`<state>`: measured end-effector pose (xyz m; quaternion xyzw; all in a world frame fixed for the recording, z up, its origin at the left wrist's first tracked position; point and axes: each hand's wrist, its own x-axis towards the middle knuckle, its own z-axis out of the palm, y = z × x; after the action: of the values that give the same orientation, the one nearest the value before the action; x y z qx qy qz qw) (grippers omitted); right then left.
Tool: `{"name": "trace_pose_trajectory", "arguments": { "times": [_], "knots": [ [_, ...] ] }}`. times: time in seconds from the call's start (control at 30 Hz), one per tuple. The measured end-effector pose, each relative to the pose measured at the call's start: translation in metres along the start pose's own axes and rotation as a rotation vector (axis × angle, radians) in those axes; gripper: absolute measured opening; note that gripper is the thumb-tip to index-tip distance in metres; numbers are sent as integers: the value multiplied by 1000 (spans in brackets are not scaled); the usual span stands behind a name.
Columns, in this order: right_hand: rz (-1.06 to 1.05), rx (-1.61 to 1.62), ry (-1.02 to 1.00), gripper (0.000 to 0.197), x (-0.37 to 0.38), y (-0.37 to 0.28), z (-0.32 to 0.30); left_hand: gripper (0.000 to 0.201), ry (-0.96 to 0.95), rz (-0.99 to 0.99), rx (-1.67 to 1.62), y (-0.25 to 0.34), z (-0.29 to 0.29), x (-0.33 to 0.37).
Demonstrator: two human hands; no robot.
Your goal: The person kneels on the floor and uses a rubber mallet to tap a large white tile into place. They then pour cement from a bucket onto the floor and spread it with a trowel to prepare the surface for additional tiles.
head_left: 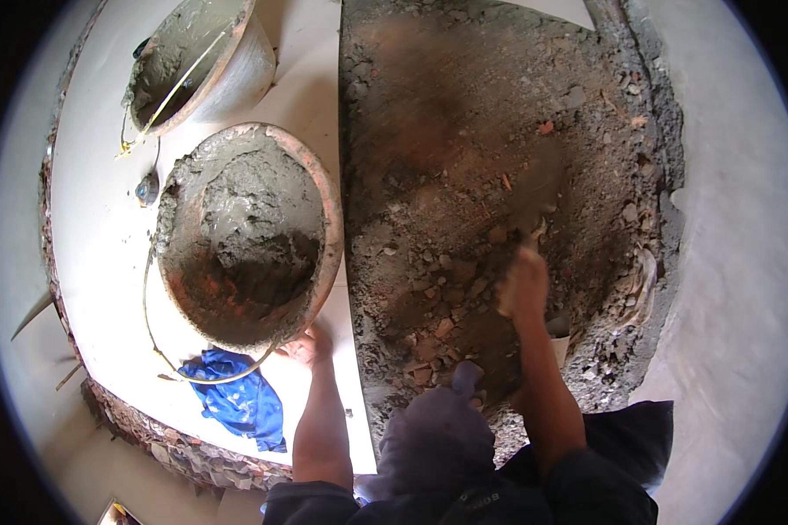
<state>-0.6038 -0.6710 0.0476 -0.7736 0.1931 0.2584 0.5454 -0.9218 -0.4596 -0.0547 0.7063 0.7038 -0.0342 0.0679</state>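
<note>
My left hand (309,346) is down on the pale tiles, against the near side of a bucket (331,206) and close to its wire handle. Its fingers look spread, partly hidden by the bucket's wall. Grey wet mortar (258,197) clings inside that bucket, with a hollow at its near side. Over the rubble bed, my right hand (525,284) is closed on a trowel (536,197) whose dark blade points away from me. Motion smears the blade and hand. Broken brick and stone (451,293) lie beneath and left of it.
A second mortar bucket (249,74) stands tilted in view at the far left. A blue cloth (236,398) lies beside the nearer bucket's handle. The tile edge (348,289) borders the rough bed. At right are a crumpled pale sheet (643,284) and a grey wall (727,236).
</note>
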Motion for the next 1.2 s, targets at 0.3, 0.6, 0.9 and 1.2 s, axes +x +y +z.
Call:
{"name": "trace_pose_trajectory", "arguments": {
  "times": [0.3,0.6,0.9,1.2],
  "knots": [
    [-191,-41,-458,45,61,-84,264,72,-223,-51,11,35,-52,-4],
    [20,-60,-207,47,-49,26,88,68,-208,-38,74,31,-44,-1],
    [-85,-287,-491,49,-68,30,184,74,83,61,-56,5,-7,3],
    [44,-211,-337,51,-107,123,43,71,153,110,-158,9,-12,-1]
  ]
}}
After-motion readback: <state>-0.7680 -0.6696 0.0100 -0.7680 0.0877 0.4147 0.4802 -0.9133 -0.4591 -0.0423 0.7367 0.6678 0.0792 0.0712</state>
